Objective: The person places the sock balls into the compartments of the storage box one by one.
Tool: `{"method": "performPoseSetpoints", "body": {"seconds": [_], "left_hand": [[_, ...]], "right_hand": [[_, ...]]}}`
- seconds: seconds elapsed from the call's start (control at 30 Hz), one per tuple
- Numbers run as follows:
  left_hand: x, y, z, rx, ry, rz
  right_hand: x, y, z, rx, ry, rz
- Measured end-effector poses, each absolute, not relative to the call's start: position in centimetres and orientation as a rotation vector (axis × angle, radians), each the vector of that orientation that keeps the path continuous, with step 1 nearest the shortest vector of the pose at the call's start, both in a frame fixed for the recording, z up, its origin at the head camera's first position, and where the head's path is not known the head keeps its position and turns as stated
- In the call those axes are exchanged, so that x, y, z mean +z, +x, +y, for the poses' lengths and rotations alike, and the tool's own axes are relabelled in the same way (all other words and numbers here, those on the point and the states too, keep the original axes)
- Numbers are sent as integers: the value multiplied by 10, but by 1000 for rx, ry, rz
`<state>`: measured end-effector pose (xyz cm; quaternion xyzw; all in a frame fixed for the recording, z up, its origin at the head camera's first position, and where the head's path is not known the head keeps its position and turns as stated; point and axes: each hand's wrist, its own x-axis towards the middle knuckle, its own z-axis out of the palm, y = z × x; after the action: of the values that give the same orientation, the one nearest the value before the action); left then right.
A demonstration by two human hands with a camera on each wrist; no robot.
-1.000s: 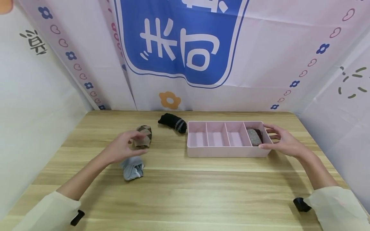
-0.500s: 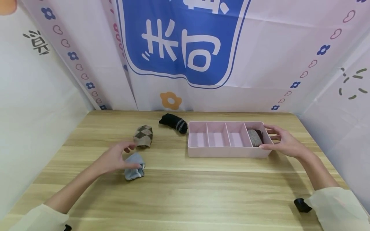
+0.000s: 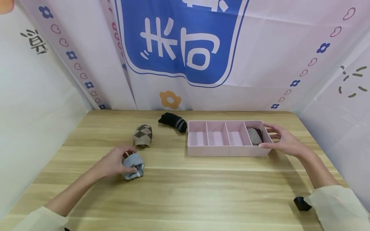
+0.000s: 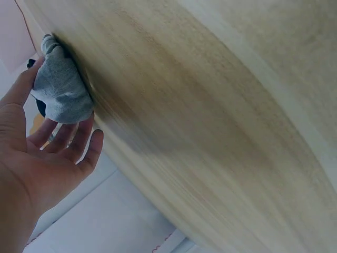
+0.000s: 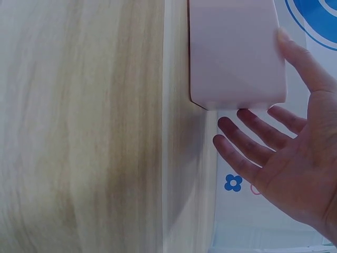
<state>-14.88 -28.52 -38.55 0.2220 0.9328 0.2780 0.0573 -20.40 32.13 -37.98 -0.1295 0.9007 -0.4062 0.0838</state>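
I see a blue-grey sock [image 3: 135, 159] on the left part of the wooden table [image 3: 216, 195]. It is a soft, wrinkly little bundle. Its top is round and smooth, like a small cap. At its front end the cloth bunches into crumply folds, with bits of white peeking out. From the left wrist it looks fuzzy and plump, with a small twisted lump at one end.

The left hand [image 3: 115, 163] has the sock between its thumb and its bent fingers. The gap is only as wide as the bundle. I can't tell how hard it squeezes.

Just behind that sock sits a checked sock [image 3: 143, 135], tan with brown diamonds. Farther back lies a black sock [image 3: 173, 122], rolled long, with thin grey stripes near one end. It is right next to the pink box [image 3: 226, 151]; I can't tell if they touch.

The pink box has four slots in a row. The slot on the far right holds a fuzzy grey bundle [image 3: 254, 137] with something dark beside it.

The right hand [image 3: 285, 141] is at that end of the box. Its thumb is on the front rim, and its fingers are spread wide and loose by the end wall. It isn't wrapped around the box.
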Motion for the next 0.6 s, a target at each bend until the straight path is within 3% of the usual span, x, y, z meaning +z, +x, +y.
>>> {"method": "performPoseSetpoints", "body": {"seconds": [0.6], "left_hand": [[-389,-147,-286,823,635,2864]], "right_hand": [[-379,-202,321,-1227,-383,2678]]}}
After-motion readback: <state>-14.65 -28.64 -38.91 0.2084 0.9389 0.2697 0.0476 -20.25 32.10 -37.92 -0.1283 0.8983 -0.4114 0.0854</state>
